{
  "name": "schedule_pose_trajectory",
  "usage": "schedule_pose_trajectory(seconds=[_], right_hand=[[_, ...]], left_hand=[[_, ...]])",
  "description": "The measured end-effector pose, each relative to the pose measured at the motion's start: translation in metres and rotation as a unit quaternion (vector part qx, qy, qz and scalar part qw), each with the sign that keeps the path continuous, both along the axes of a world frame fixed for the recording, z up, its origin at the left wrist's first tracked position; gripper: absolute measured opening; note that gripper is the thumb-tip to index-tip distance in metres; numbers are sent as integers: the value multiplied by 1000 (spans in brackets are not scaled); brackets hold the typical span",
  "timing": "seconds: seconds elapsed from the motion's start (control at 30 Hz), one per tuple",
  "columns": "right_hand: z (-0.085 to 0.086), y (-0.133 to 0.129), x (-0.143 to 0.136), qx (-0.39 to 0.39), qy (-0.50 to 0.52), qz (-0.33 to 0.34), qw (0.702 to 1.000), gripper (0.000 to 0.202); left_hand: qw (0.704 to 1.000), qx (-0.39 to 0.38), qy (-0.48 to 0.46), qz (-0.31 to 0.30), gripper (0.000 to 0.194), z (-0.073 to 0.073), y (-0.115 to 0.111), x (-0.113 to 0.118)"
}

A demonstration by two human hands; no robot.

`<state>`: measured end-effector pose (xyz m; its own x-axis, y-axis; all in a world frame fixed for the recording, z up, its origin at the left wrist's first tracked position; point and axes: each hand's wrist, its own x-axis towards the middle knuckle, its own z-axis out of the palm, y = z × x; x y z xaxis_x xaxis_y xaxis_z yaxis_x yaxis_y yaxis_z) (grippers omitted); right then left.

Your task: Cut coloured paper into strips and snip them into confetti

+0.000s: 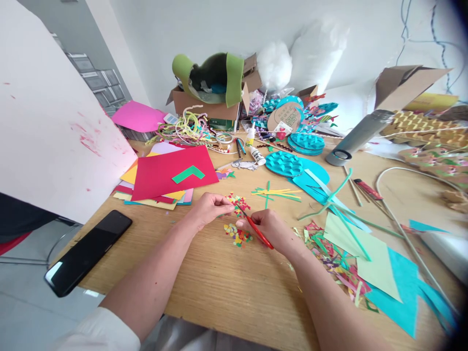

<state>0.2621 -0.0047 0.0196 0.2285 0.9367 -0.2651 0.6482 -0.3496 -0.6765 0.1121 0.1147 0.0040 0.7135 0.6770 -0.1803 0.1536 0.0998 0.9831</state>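
My right hand (276, 229) is wrapped round a pair of red-handled scissors (260, 235), whose blades point up and left over a pile of small red, yellow and green paper bits (239, 201). My left hand (212, 208) pinches with thumb and fingertips just left of the blades. What lies in that pinch is too small to make out. Just below the blades, a second pile of small round paper bits (236, 234) lies on the wooden table (226, 287). Behind the right hand are thin yellow and green paper strips (280, 193), partly crossing each other.
Red paper (164, 170) tops a coloured stack at left, near a black phone (91, 248). Paper scraps (332, 253) and pale green paper (380, 268) lie right. Glue bottles (258, 156), blue egg-tray discs (283, 164) and a grey flask (360, 136) stand or lie farther back.
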Motion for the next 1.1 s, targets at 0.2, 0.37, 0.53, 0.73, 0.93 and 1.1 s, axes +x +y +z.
schedule_pose_trajectory(seconds=[0.2, 0.37, 0.53, 0.73, 0.93, 1.1], right_hand=[[0, 1, -4, 17, 45, -7, 999, 52], [0, -1, -13, 23, 176, -10, 984, 53], [-5, -1, -16, 34, 216, -11, 976, 53], [-6, -1, -17, 33, 228, -10, 973, 52], [-3, -1, -19, 14, 211, -30, 977, 52], [-4, -1, -19, 15, 219, -34, 975, 51]], left_hand=[[992, -78, -54, 79, 21, 7, -8, 4], [980, -148, -96, 93, 18, 4, -14, 8], [974, -168, -114, 102, 17, -2, -16, 8], [972, -172, -108, 119, 16, 0, -20, 9], [968, -177, -125, 125, 15, -2, -22, 10], [966, -186, -130, 128, 13, -1, -24, 12]])
